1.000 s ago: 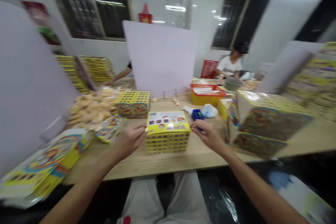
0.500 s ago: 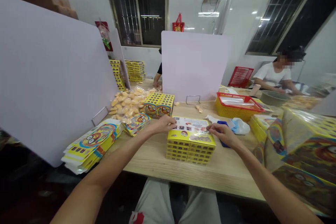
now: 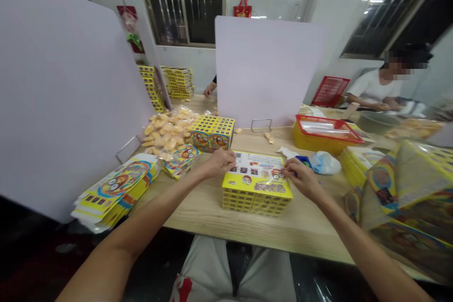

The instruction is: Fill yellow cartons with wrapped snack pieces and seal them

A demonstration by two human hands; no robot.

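Working with left hand (image 3: pixel 224 163) and right hand (image 3: pixel 300 177) at opposite edges of the yellow carton block (image 3: pixel 256 184); cannot tell whether gripping. Already formed, on the surface (image 3: pixel 203 212), with flat cartons (image 3: pixel 118 184) to its left apparently unassembled.

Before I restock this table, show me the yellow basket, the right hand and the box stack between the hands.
Yellow basket (image 3: pixel 318 144), head view, front wall.
Right hand (image 3: pixel 303 177), head view, back.
Box stack (image 3: pixel 256 179), head view, top face.
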